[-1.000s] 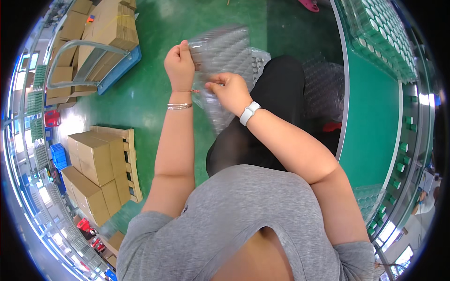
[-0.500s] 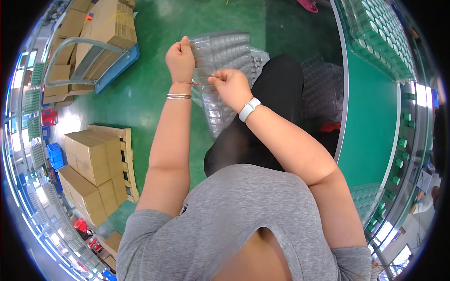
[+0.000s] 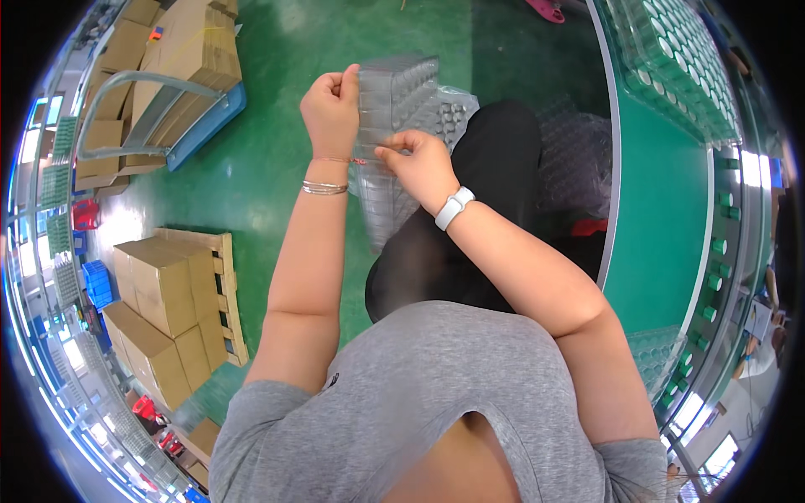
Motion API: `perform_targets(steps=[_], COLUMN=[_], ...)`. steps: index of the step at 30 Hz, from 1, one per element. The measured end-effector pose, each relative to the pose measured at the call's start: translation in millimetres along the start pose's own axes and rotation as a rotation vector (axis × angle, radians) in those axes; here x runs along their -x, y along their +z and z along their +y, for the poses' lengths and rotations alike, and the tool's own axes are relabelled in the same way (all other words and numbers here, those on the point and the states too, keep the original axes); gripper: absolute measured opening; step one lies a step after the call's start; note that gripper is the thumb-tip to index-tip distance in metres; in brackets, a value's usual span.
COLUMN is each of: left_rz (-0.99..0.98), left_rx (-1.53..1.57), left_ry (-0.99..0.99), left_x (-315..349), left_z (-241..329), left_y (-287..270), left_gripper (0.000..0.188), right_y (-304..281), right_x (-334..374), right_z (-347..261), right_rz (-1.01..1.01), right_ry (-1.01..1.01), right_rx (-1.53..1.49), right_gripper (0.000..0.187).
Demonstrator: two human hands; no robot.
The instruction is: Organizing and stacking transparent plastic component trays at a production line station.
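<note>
From my remote place I watch two bare hands at work. I judge the step in hand to be the handling of the clear moulded plastic by its long edge. It is held up over the green floor, just beside the black trouser leg, and well to the left of the green worktop. The grip of the left hand is closed, with thumb and finger clamped on the upper part of this edge. The grip of the right hand has thumb and finger near together at the edge, lower down; I cannot tell if the plastic is pinched between them. In my judgement, the next move calls for a light, steady hold, because this thin wall may bend.

Now I count. There are two hands and one worktop. The clear plastic in hand may be one tray or several nested; I cannot tell. Behind it I see one more clear piece with round bumps. On the worktop stands one clear block with many white round tops, too many to count surely. On the floor I find one blue trolley, one wooden pallet with stacked cartons, some possibly hidden, and one pink shoe.
</note>
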State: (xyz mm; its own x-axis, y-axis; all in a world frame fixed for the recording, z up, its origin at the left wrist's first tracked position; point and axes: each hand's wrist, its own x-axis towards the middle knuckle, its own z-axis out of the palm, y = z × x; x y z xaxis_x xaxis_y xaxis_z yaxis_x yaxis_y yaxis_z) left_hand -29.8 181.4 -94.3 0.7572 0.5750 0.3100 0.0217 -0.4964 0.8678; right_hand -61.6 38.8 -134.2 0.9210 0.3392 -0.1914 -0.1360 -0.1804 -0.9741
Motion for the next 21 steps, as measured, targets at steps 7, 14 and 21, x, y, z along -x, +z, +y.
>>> perform_targets(steps=[7,14,21], left_rz=[-0.047,-0.086,-0.093], left_rx=[-0.055,-0.100,-0.105], left_ry=[0.079,0.049,0.085], left_x=[12,14,13], left_z=[22,23,-1], left_y=[0,-1,2], left_gripper=[0.035,0.038,0.044], right_y=[-11,-9,-3], right_x=[3,4,14], right_z=[-25,-33,-36], right_rz=[0.165,-0.057,0.098], right_ry=[-0.244,0.192,0.216], right_rx=[0.366,-0.434,-0.360], right_gripper=[0.036,0.030,0.027])
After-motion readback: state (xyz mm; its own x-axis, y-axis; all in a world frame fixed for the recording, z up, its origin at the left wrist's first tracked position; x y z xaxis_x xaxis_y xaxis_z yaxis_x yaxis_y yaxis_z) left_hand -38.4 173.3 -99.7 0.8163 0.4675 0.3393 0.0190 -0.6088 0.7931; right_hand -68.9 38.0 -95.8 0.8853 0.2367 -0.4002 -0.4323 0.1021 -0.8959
